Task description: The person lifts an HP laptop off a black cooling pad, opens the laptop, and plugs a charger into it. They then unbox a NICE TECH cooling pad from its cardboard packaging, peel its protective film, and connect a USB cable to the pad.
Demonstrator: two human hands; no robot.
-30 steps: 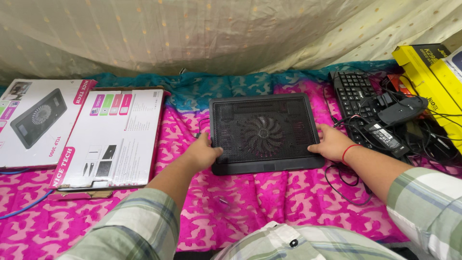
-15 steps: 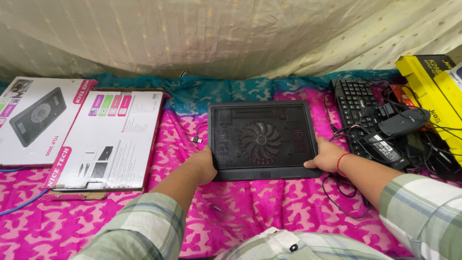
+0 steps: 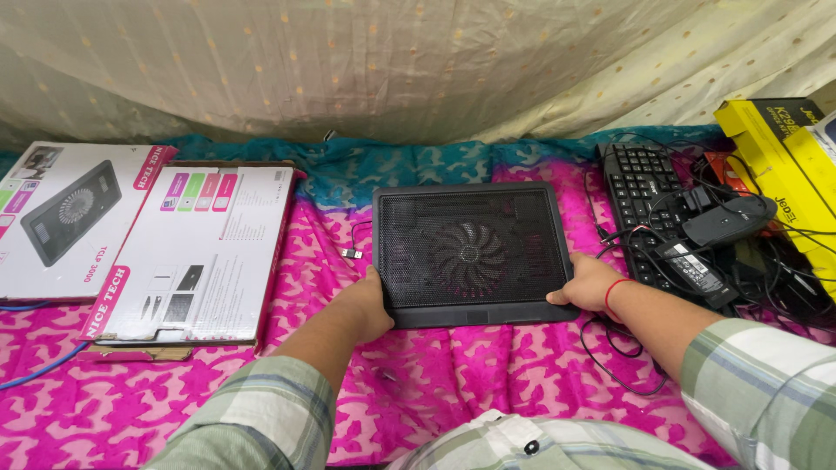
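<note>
Left hand [image 3: 364, 305] grips the near-left corner of the flat black laptop cooling pad with a mesh top and round central fan [image 3: 470, 251]; thumb lies on the top face, the other fingers curl under the edge and are hidden. Right hand [image 3: 585, 283] clasps the near-right corner the same way, thumb on top, fingers wrapped beneath. A red thread band circles the right wrist [image 3: 616, 294]. Both forearms wear pale green plaid sleeves.

Cooling pad lies flat on the pink patterned cloth [image 3: 488, 374], roughly centre of view, long side toward the person. A short black cable with a small plug [image 3: 353, 253] lies on the cloth just beside the pad's left edge.

Left of the pad, well apart: two white cardboard boxes with pink trim, the nearer one [image 3: 196, 252] overlapping the edge of the farther one [image 3: 65, 218], which bears a picture of a similar pad. A blue cable [image 3: 35, 370] runs under them at the near-left.

Right of the pad: black computer keyboard [image 3: 649, 196], lying lengthwise away from the person, partly covered by tangled black wires, a black power adapter brick [image 3: 694, 268] and a black computer mouse [image 3: 727, 219]. Yellow boxes [image 3: 779, 165] stand at the far right. Teal cloth [image 3: 366, 165] borders the pink at the back, under a cream curtain [image 3: 392, 61].
</note>
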